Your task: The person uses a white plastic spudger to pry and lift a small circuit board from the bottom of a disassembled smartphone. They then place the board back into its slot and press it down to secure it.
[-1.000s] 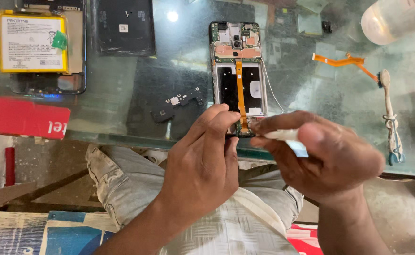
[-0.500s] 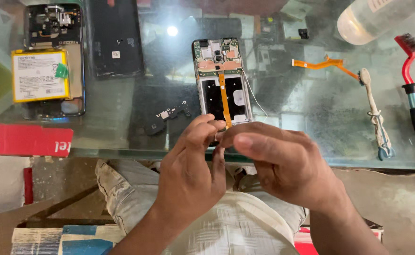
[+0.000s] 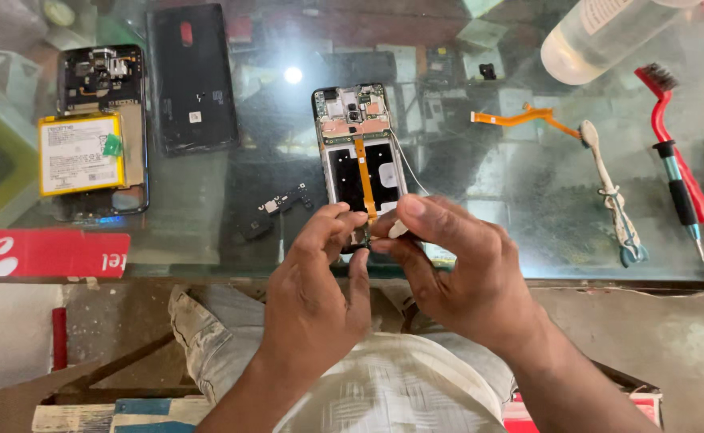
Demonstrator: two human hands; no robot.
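- Glass surface (image 3: 208, 216) is carrying our repair clutter, and we are sitting at its near edge with both hands over an opened phone (image 3: 362, 152) lying back-up in the middle.
- We are bringing our left hand (image 3: 316, 289) and right hand (image 3: 456, 277) together at the phone's near end, where the orange flex ribbon (image 3: 365, 180) is running down its middle.
- Our left fingers (image 3: 337, 218) are pressing together around the phone's bottom edge; our right fingers (image 3: 416, 216) are pinching a small pale tool (image 3: 398, 230), its tip hidden from us.
- We are judging this as the step of working on the lower board or the ribbon's connector; the next move is calling for a light, steady touch so the ribbon is not creasing.
- Far left, a second open phone with a yellow battery (image 3: 81, 154) and a black back cover (image 3: 193, 80) are lying; a loose small board (image 3: 276, 210) is sitting just left of our hands.
- Right, a loose orange ribbon (image 3: 520, 119), a white brush (image 3: 608, 192), a red brush (image 3: 673, 136) and a clear bottle (image 3: 608, 32) are resting well apart.
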